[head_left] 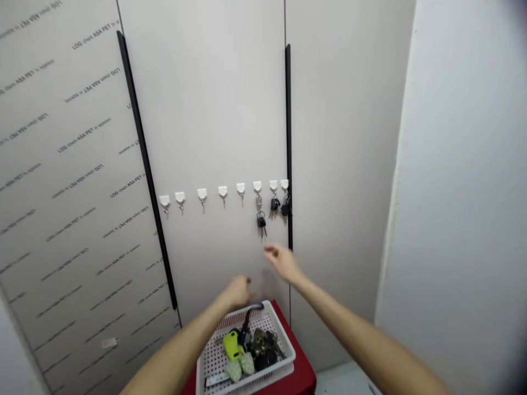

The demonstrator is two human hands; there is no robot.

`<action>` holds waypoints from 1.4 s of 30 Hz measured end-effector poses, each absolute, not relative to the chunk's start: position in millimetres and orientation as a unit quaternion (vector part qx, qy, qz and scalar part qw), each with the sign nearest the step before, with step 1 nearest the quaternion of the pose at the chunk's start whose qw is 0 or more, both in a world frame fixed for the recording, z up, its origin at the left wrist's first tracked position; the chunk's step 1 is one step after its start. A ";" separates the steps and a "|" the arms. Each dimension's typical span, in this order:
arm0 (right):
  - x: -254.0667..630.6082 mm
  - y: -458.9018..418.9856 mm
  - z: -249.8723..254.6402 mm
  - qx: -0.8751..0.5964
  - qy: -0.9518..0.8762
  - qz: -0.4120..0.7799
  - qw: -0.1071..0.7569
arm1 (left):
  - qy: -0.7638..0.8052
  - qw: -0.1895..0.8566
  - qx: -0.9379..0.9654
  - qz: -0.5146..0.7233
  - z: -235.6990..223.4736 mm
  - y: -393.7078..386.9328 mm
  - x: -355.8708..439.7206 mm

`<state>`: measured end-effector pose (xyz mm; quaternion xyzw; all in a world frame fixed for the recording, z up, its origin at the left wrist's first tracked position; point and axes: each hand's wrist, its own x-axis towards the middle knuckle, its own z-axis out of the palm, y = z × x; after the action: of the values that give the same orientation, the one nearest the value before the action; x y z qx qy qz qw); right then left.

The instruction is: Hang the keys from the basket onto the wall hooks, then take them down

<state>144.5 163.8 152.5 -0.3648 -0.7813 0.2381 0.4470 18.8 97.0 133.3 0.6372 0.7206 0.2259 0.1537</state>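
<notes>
Just below a hanging bunch of keys is my right hand, its fingers stretched loosely toward the keys with nothing visible in them. That bunch hangs by a metal clasp from a white hook on the cabinet door. My left hand is over the back edge of a white plastic basket; it is blurred and its fingers are mostly hidden. In the basket lie a bright yellow-green item, pale green patterned pieces, and a dark heap of keys and keyrings.
Two more key bunches hang at the right end of the hook row. Several bare white hooks continue leftward. Long black door handles run up the cabinet. The basket stands on a red surface; a white wall rises at right.
</notes>
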 end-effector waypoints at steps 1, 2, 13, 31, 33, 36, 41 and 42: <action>148.3 173.4 176.6 -0.390 -0.744 0.200 0.504 | 0.721 0.134 0.632 0.251 148.2 108.4 20.5; 151.3 182.7 198.7 -0.414 -0.712 0.156 0.545 | 0.722 0.114 0.623 0.279 163.3 120.3 22.8; 146.4 216.8 259.7 -0.543 -0.691 0.037 0.476 | 0.709 0.114 0.480 0.504 231.4 188.2 63.7; 151.6 212.5 316.9 -0.306 -0.734 0.248 0.553 | 0.511 0.219 0.577 0.598 310.9 154.4 48.9; 149.8 202.7 293.4 -0.302 -0.763 0.263 0.508 | 0.535 0.250 0.577 0.565 288.4 146.3 48.2; 147.0 190.3 233.1 -0.309 -0.815 0.285 0.398 | 0.583 0.296 0.560 0.509 234.0 133.8 46.0; 141.6 167.4 113.5 -0.351 -0.821 0.324 0.313 | 0.659 0.354 0.505 0.431 127.8 112.1 46.3; 141.2 163.2 96.8 -0.358 -0.822 0.331 0.293 | 0.669 0.360 0.496 0.420 110.2 108.7 46.3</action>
<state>141.2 163.2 96.8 -0.3582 -0.8221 0.3312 0.2934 46.3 108.7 110.2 0.4959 0.6694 0.4199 0.3603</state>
